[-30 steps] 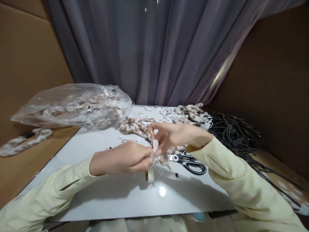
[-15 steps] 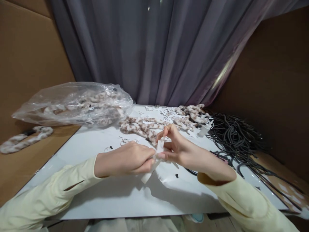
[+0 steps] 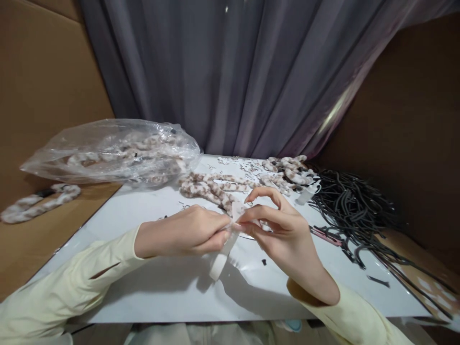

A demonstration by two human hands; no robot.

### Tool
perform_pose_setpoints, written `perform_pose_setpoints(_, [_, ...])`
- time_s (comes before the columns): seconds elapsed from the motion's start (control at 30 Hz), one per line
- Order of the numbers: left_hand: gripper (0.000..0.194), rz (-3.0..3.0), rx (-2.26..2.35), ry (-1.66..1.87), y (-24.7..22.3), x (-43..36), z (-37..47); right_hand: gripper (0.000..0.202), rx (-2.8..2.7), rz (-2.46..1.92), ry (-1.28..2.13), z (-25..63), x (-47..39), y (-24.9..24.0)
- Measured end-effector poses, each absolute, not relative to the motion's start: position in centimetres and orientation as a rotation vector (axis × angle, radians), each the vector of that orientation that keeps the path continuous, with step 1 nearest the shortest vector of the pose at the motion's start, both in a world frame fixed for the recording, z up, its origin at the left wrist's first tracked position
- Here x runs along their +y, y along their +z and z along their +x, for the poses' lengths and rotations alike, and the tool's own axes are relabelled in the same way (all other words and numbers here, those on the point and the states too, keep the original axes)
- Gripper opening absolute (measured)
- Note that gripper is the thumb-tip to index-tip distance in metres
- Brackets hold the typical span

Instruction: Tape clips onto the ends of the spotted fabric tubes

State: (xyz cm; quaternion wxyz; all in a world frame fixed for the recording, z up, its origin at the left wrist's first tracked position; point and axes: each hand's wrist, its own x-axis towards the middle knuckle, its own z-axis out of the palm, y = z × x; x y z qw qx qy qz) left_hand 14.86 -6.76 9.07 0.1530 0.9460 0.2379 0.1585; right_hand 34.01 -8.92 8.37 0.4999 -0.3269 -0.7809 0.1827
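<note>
My left hand (image 3: 190, 231) is closed, thumb against the curled fingers, gripping a white strip (image 3: 220, 262). The strip's lower end hangs toward the table front, and its upper end stands up between my hands. Thumb and forefinger of my right hand (image 3: 282, 225) pinch the strip right beside the left fingertips, with the other fingers raised and bent. Just behind my hands lie brown-and-white fluffy tubes (image 3: 206, 188), one of them reaching to the strip. Whether its end is also in my fingers is hidden. A tiny black piece (image 3: 264, 262) lies below my right hand.
A clear plastic bag (image 3: 108, 151) of fluffy tubes lies at back left, near a fluffy loop (image 3: 39, 203). Black cords (image 3: 348, 206) heap at right, beside a pink-handled tool (image 3: 327, 235) and a small white bottle (image 3: 305, 195). Cardboard walls and a grey curtain (image 3: 215, 76) enclose the table.
My right hand has turned and moved slightly right, its thumb and forefinger now pinching close to my left fingers. The left hand stays closed, nearly in place. The pink-handled tool shows more clearly.
</note>
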Motion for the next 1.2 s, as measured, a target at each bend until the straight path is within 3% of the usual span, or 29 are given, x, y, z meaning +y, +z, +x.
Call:
perform_pose_setpoints(0.3, [0.022, 2.766, 0.724, 0.419, 9.2, -6.7, 14.8, 0.009, -1.826, -0.732, 0.512, 34.3, -8.7, 7.6])
perform_pose_setpoints(0.57, [0.02, 2.935, 0.751, 0.39, 9.4, -7.1, 14.7, 0.01, -1.884, -0.808, 0.768, 34.9, -7.8, 8.0])
perform_pose_setpoints(1.0, [0.026, 3.083, 0.833, 0.257, 9.2, -7.5, 14.6, 0.015, -2.281, -0.717, 0.365, 34.9, -8.1, 8.3])
perform_pose_setpoints(1.2, [0.027, 3.208, 0.794, 0.245, 9.1, -7.8, 14.4, 0.014, -2.463, -0.812, 0.342, 34.7, -8.0, 8.6])
